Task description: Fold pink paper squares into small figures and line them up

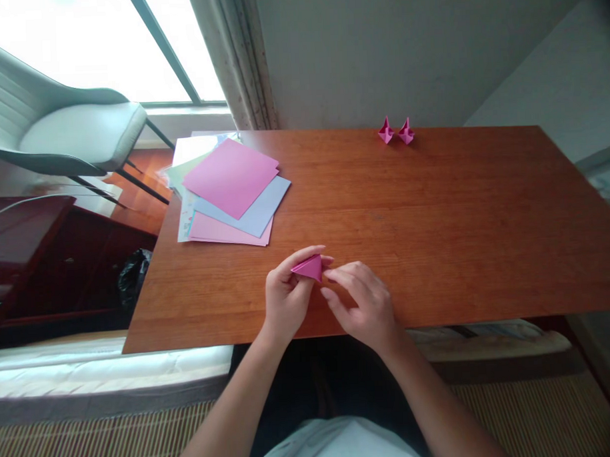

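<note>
A small folded piece of pink paper, with a pointed triangular shape, is held above the near part of the table. My left hand is closed on it, thumb below and fingers behind. Just to the right of the paper is my right hand, its thumb and fingers apart. Its fingertips come close to the paper's right edge; whether they touch it I cannot tell. The far side of the folded paper is hidden by the left hand's fingers.
The wooden table carries a stack of pink and blue paper sheets on its left. Two pink folded paper figures stand at the far edge. A chair is beyond the table's left side, near the curtain.
</note>
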Demonstrator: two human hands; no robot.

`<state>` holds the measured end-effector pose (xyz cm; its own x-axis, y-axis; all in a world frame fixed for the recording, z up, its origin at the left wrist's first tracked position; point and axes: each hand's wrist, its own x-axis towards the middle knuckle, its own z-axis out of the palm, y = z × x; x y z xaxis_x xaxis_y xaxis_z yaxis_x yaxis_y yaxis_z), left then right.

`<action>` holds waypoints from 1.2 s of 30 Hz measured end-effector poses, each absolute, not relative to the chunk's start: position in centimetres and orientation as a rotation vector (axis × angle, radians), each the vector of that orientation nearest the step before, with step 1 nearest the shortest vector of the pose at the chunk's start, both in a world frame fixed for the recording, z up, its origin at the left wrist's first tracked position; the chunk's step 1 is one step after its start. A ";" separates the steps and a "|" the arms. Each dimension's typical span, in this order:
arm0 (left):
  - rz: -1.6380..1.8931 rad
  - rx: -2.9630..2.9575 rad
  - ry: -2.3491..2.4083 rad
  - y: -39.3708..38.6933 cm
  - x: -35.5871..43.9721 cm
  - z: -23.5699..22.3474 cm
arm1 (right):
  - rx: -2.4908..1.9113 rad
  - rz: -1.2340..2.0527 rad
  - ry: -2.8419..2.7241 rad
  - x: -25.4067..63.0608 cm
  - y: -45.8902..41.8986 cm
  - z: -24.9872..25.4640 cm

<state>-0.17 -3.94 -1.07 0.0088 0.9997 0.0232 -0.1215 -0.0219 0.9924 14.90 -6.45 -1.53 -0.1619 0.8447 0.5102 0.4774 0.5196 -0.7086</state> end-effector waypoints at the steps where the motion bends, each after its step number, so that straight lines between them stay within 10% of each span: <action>1: 1.262 1.137 1.101 -4.0 -0.1 -1.0 | -1.097 0.588 -1.730 14.5 -6.8 -1.4; 8: 1.267 1.060 0.994 -4.1 -0.3 -0.9 | -0.575 1.607 -0.412 10.7 -9.8 1.3; 36: 1.238 1.395 1.001 -4.2 -0.5 -1.3 | -0.774 1.213 -0.673 10.5 -5.9 2.2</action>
<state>-0.54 -4.16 -1.35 0.1407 0.9733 0.1812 -0.0264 -0.1793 0.9834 10.50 -5.90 2.22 0.2241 0.9735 0.0452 -0.5530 0.1652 -0.8167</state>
